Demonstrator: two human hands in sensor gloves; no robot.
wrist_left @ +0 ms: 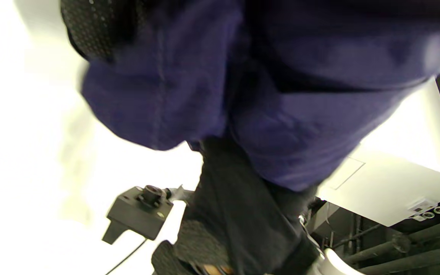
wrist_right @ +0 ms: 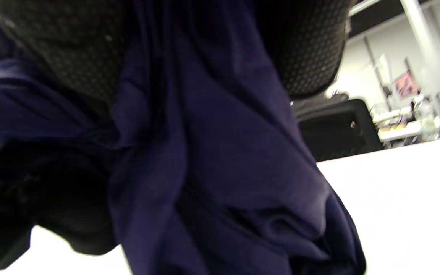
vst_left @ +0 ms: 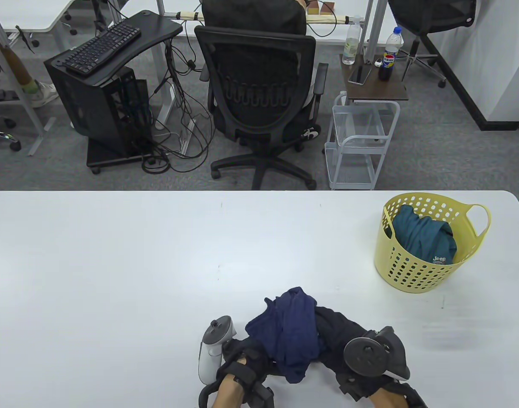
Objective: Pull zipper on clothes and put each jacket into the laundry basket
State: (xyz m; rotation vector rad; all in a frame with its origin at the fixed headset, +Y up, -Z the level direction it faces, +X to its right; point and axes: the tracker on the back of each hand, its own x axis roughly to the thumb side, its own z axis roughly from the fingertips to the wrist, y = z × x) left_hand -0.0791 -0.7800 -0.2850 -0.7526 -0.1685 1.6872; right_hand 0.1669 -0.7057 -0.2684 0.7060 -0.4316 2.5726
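A crumpled navy jacket (vst_left: 291,331) is bunched up at the table's near edge, between both hands. My left hand (vst_left: 249,355) grips its left side, with a grey tracker on the hand's back. My right hand (vst_left: 344,378) holds the right side, where darker folds lie. In the left wrist view the navy jacket (wrist_left: 281,133) fills the frame below a gloved finger (wrist_left: 90,30). In the right wrist view, gloved fingers (wrist_right: 311,46) clamp the navy cloth (wrist_right: 224,152). No zipper shows. The yellow laundry basket (vst_left: 416,282) stands at the right with a teal jacket (vst_left: 421,238) inside.
The white table (vst_left: 136,263) stretches bare to the left and the far edge. Behind it stand a black office chair (vst_left: 259,89), a white wire cart (vst_left: 357,140) and a computer stand with a keyboard (vst_left: 100,46).
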